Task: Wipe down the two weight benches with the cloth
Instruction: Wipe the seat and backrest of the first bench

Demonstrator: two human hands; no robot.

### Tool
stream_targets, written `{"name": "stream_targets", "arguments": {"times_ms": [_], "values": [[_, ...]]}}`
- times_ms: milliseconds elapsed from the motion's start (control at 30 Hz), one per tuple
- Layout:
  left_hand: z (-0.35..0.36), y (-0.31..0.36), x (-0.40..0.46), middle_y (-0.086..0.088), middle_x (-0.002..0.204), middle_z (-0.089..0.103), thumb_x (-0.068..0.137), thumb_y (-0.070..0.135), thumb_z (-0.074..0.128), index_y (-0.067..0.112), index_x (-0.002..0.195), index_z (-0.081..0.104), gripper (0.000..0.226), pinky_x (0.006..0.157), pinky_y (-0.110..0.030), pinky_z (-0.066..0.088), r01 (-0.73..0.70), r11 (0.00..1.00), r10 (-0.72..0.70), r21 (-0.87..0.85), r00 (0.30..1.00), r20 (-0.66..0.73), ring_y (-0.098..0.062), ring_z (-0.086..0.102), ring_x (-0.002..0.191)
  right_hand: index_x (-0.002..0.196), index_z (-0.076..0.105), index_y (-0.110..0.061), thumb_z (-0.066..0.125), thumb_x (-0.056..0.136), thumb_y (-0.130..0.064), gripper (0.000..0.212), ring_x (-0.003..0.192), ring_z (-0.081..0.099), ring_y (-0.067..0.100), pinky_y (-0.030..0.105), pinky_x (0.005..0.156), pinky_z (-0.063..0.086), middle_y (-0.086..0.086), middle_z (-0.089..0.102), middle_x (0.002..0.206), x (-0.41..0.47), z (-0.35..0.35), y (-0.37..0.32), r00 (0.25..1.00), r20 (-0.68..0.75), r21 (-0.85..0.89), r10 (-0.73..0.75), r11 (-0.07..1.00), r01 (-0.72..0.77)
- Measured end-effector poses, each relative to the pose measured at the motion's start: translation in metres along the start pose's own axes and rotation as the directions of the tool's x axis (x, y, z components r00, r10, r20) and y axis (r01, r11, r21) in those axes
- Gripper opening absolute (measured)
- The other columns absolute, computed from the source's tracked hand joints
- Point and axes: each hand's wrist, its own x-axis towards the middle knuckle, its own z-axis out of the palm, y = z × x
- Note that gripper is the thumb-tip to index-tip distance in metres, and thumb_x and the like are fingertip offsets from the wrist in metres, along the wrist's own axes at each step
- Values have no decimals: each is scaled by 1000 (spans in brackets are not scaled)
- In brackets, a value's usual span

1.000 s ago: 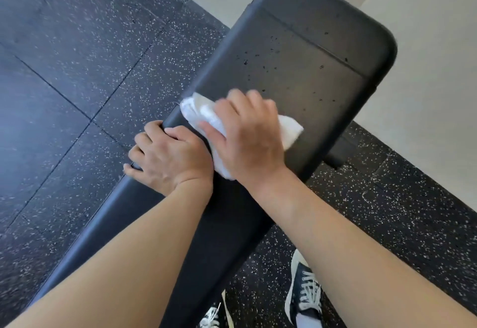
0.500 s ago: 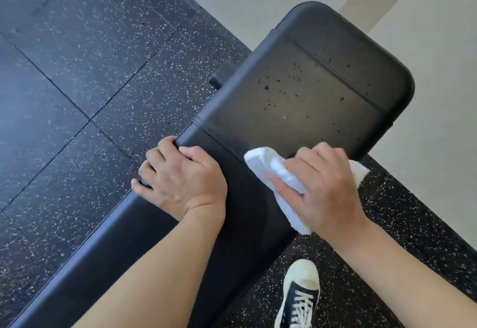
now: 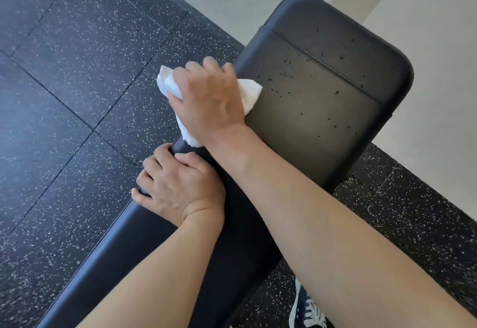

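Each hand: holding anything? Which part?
Right hand grips the bunched white cloth around its middle, both ends sticking out, at the bench's left edge. Left hand grips that same edge, fingers curled over it.

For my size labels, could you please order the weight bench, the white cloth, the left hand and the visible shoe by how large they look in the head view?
1. weight bench, by far the largest.
2. left hand.
3. white cloth, though the right hand hides most of it, so its rank against the left hand is unsure.
4. shoe, cut off by the frame edge.
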Motion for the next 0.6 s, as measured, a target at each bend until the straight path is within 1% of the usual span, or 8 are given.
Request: {"name": "stream_targets", "arguments": {"times_ms": [67,167,267,367,467,600], "values": [[1,0,0,-10,138,56,93,37,21,22,137,56,58,124,-58,16,-3,1000,3,6,1000,-4,-36,42,136,92,60,-26,51,99,-39,18,92,54,24,37,74,25,-6,64,93,-14,-5,11,999,-36,40,-14,999,15],[1,0,-1,-10,138,56,94,36,22,23,137,56,56,124,-58,15,-10,1000,10,2,1000,-9,-35,43,136,79,60,-18,62,95,-35,23,78,52,30,41,68,31,2,59,79,-67,-20,40,988,-156,125,1,992,18],[0,0,-2,-11,136,57,95,36,23,22,135,57,54,124,-59,16,-18,1000,18,2,1000,-11,-37,44,134,74,60,-14,65,97,-32,29,69,47,28,45,62,36,1,53,72,-136,-39,82,986,-165,95,8,995,8],[0,0,-2,-11,135,57,96,36,24,22,135,57,53,124,-59,17,-22,1000,22,5,1000,-7,-37,44,133,75,62,-14,66,98,-34,31,68,46,27,44,61,36,-1,51,72,-177,-53,113,989,-145,55,13,998,-5],[1,0,-2,-11,135,57,96,36,24,22,136,57,54,124,-59,16,-29,999,29,13,1000,-8,-37,44,133,73,59,-14,64,98,-33,32,66,46,28,44,60,34,0,49,69,-167,-52,111,985,-171,32,28,999,-23],[1,-1,-1,-11,136,56,96,36,23,22,136,56,54,124,-58,16,-26,1000,26,18,1000,6,-37,44,134,73,56,-16,58,99,-36,33,70,51,31,42,63,33,4,54,70,-89,-37,85,970,-203,46,137,990,-130]]}}
